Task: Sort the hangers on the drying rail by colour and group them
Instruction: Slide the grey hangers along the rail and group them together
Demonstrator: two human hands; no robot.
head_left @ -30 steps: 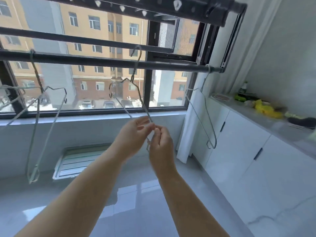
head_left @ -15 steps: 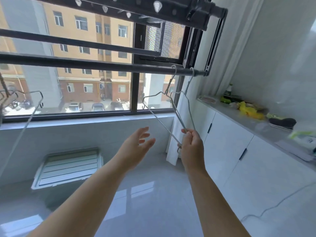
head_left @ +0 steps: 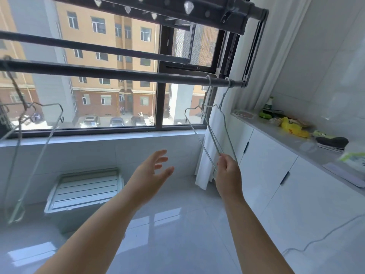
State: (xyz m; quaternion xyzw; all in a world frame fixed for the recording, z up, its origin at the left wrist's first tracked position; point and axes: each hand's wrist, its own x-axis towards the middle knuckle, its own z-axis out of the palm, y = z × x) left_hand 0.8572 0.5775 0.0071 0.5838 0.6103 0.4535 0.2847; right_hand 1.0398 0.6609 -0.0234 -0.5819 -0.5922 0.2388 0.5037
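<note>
A dark drying rail (head_left: 118, 73) runs across the window. Two silver wire hangers hang side by side at its right end: one silver hanger (head_left: 199, 133) on the left, its neighbour (head_left: 227, 127) closer to the rail's end. My right hand (head_left: 228, 171) pinches the lower corner of the left one of the pair. My left hand (head_left: 152, 171) floats open below the window sill, fingers spread, holding nothing. At the far left, more wire hangers (head_left: 39, 147) dangle from the rail, partly cut off by the frame edge.
White cabinets (head_left: 276, 175) line the right wall, their counter (head_left: 308, 147) holding a yellow bag, a bottle and cloths. A white curtain (head_left: 209, 155) hangs behind the right hangers. A white louvred panel (head_left: 85, 188) leans under the window. A thin cable crosses the glossy floor.
The hanger slid right along the rail to sit beside the end hanger. My left hand let go of it and opened; my right hand kept its hold.
</note>
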